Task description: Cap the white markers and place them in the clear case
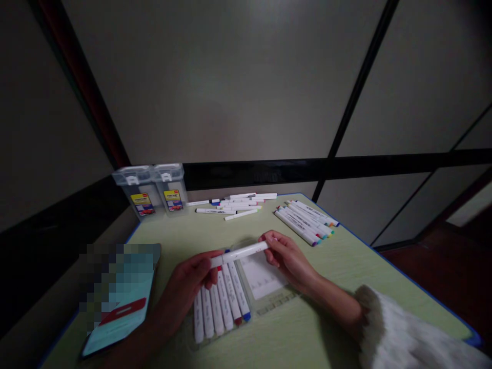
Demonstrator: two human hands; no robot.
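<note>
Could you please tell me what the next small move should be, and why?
I would probably turn the held marker to line up with the row of markers below: the left hand and right hand hold it by its ends, crosswise above that row, whose markers lie side by side.

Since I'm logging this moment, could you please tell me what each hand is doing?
Left hand: closed on one end of the white marker.
Right hand: closed on its other end.
</note>
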